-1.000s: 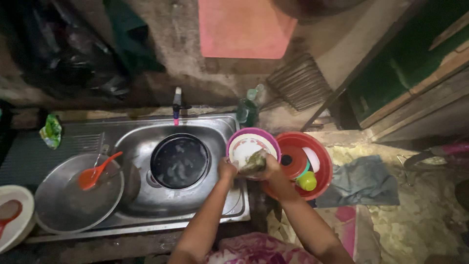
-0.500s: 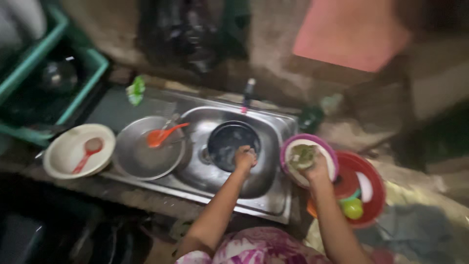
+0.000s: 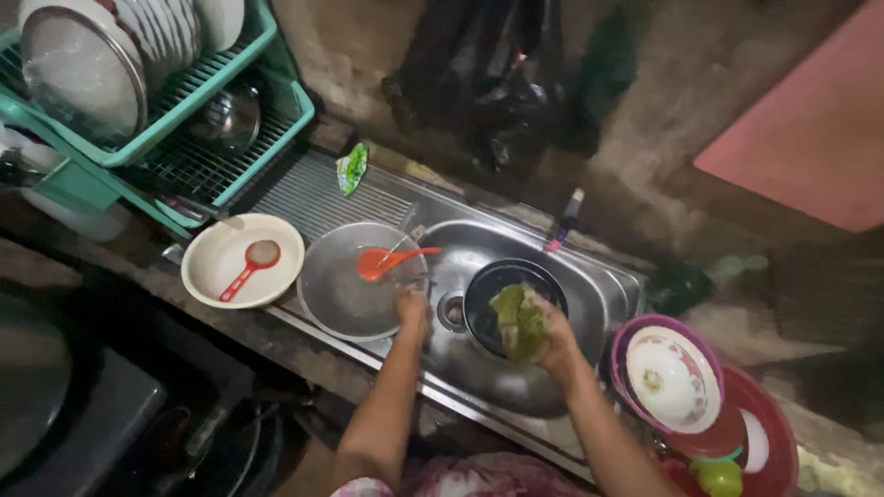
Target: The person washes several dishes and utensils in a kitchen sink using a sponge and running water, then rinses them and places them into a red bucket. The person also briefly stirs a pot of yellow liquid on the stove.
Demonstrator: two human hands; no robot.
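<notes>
A home kitchen's washing-up corner is shown: a steel sink (image 3: 516, 276), a green dish rack (image 3: 198, 138) stacked with plates (image 3: 161, 32), and bowls (image 3: 241, 260) set about.

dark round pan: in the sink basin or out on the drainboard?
In. The dark round pan sits inside the steel sink basin, beside the drain; the right hand holds a green scrubbing sponge over it.

Single view, head-mounted. The camera looks steeply down from above onto a stainless steel sink (image 3: 552, 276) and its ribbed draining board, set diagonally across frame. Forearms enter from the bottom edge, so the wearer stands close at the counter. A teal plastic dish rack (image 3: 184, 138) fills the upper left; rough wall runs along the top.
</notes>
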